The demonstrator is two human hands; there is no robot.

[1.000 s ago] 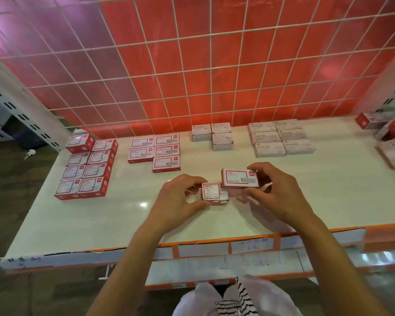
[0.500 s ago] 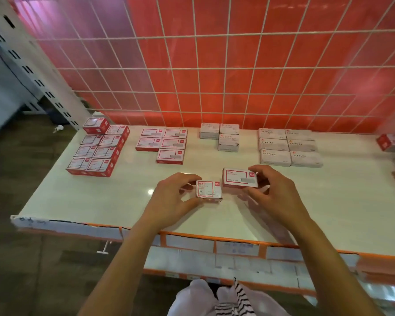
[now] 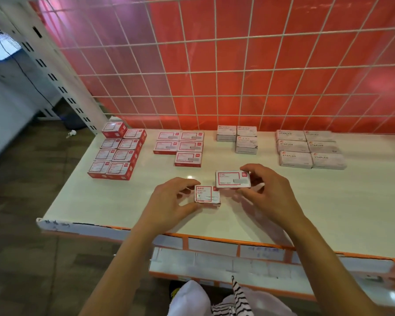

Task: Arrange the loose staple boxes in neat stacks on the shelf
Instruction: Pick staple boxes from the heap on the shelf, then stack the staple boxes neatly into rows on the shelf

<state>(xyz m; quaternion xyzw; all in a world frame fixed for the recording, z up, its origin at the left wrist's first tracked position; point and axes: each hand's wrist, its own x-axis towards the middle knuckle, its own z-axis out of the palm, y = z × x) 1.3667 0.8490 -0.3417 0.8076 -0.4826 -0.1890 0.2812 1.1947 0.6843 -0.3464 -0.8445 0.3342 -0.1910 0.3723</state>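
Barely any shift since before: both boxes stay put, only the view has swung left. Small staple box (image 3: pixel 207 194) sits at the front middle of the shelf (image 3: pixel 328 213), left hand (image 3: pixel 169 201) pinching its left end. Wider staple box (image 3: pixel 233 179) is just behind-right, corners nearly touching, right hand (image 3: pixel 267 192) gripping its right end. Behind: red-white stacks (image 3: pixel 116 153) far left, flat red-white boxes (image 3: pixel 180 147), pale boxes (image 3: pixel 237 140), STAPLES boxes (image 3: pixel 310 149) on the right. Wire grid (image 3: pixel 214 76) at the back.

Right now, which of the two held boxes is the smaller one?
The square box in the left hand; the long box in the right hand is clearly wider.
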